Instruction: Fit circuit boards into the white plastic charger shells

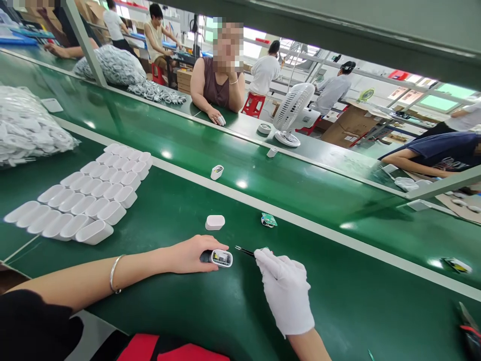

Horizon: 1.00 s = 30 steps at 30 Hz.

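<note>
My bare left hand [193, 254] grips a small white oval plastic housing [222, 258] between thumb and fingers. Its open end faces me and shows yellow and dark parts inside. In a white glove, my right hand [283, 286] is closed around black tweezers [245, 250], whose light tips point at the housing, a short gap away. Just beyond the left hand lies a closed-looking white oval shell [215, 222]. A green circuit board [269, 219] with a round white part beneath rests farther to the right.
Rows of white oval shells [86, 200] stand at the left, near a bag of white parts [33, 125]. Another filled housing [217, 172] sits on the green belt beyond the pale strip. Pliers [469, 328] lie at the right edge. A person [218, 85] sits opposite, by a fan [295, 113].
</note>
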Tool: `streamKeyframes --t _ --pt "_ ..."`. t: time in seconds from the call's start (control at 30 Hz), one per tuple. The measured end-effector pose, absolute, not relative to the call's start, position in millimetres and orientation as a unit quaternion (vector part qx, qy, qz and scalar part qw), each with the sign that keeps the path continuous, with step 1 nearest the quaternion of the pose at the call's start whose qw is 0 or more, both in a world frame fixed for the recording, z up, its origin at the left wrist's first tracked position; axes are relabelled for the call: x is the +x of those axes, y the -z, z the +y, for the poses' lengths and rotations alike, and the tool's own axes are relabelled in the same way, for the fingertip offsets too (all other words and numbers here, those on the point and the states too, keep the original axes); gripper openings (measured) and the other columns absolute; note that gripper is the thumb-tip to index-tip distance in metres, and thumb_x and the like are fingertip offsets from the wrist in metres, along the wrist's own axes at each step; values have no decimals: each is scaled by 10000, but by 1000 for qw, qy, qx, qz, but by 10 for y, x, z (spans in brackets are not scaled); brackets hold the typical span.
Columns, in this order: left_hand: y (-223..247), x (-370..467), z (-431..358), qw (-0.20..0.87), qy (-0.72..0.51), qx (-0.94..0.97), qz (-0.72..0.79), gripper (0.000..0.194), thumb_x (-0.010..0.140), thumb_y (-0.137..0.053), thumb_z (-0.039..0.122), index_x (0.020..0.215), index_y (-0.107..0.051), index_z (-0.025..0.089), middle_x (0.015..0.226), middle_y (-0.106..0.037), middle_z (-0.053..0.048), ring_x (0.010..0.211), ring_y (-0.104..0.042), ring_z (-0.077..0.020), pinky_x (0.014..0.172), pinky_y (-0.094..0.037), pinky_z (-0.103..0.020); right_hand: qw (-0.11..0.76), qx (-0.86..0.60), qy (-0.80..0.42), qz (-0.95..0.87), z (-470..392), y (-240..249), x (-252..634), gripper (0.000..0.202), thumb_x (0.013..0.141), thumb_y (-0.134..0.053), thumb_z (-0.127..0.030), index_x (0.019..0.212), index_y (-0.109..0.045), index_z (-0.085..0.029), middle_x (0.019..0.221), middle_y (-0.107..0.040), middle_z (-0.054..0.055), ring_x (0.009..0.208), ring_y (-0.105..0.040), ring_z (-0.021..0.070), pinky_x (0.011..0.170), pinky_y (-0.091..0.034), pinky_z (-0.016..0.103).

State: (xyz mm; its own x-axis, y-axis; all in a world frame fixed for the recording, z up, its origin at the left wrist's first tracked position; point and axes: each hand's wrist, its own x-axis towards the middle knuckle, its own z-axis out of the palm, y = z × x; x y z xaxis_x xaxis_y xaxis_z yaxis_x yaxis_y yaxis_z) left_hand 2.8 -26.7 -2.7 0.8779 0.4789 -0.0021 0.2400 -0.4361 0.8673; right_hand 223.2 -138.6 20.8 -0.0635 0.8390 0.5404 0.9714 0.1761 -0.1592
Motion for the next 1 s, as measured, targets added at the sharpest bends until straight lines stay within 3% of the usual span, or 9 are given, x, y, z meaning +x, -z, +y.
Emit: streamKeyframes --t 0.1,0.23,0.4,0.5,0.63,0.73,0.83,0.9,1.0 --pt "41 22 -269 477 -127 842 217 487 760 -673 182 1234 -562 184 1110 -644 -76 1021 -601 -209 929 -474 -326 240 -634 133 -723 -1386 -148 2166 256 884 -436 -87 818 -653 -207 752 -698 -3 669 -585 146 711 -356 298" --pt "28 17 -268 468 -149 849 193 524 754 -666 189 1258 -525 177 1148 -627 -86 1073 -583 -219 959 -459 -330 247 -597 123 -753 -1418 -178 1932 225 896 -474 -182 1054 -633 -193 1055 -677 83 962 -593 237 887 -400 406" --pt "-6 28 -285 459 -158 861 151 393 761 -582 132 1151 -572 178 1067 -638 -76 989 -594 -206 918 -472 -317 216 -547 19 -809 -1415 -122 1695 342 842 -485 -118 1156 -604 -184 1274 -556 140 1159 -514 262 815 -508 355" --pt "35 31 -311 468 -153 853 171 566 749 -580 129 1299 -456 179 1105 -625 -82 1034 -585 -217 947 -463 -341 247 -547 -7 -800 -1391 15 1661 368 861 -418 -76 1121 -636 -219 1263 -561 135 1089 -564 217 723 -524 275" --pt "74 9 -342 507 -168 827 179 802 797 -587 196 1461 -137 235 1175 -603 -57 1023 -592 -176 960 -468 -346 374 -558 -193 -716 -1379 95 1697 350 905 -404 -163 1089 -678 -278 997 -662 57 848 -614 153 656 -503 234" --pt "32 -33 -341 455 -211 845 186 749 798 -615 251 1434 -219 262 1191 -593 -52 1024 -566 -188 903 -494 -338 451 -574 -410 -548 -1419 5 1740 272 881 -523 -355 1017 -718 -221 781 -654 45 663 -578 157 625 -500 281" --pt "-19 -54 -320 383 -285 857 195 613 845 -557 264 1396 -289 260 1233 -568 -62 1134 -494 -218 953 -464 -380 490 -515 -645 -281 -1474 -177 1747 375 707 -721 -486 905 -736 -169 658 -610 30 557 -511 131 536 -459 261" --pt "-29 -42 -297 323 -318 858 241 541 870 -516 251 1376 -325 246 1298 -520 -76 1201 -440 -236 1026 -409 -429 519 -465 -698 -163 -1486 -292 1729 341 633 -792 -456 795 -724 -164 639 -586 16 566 -499 114 526 -451 226" --pt "-7 -8 -252 257 -289 857 340 536 881 -504 232 1388 -331 251 1448 -362 -84 1309 -323 -276 1069 -357 -486 547 -433 -714 -55 -1456 -365 1729 253 660 -799 -369 775 -704 -164 668 -594 16 575 -502 95 500 -462 178"
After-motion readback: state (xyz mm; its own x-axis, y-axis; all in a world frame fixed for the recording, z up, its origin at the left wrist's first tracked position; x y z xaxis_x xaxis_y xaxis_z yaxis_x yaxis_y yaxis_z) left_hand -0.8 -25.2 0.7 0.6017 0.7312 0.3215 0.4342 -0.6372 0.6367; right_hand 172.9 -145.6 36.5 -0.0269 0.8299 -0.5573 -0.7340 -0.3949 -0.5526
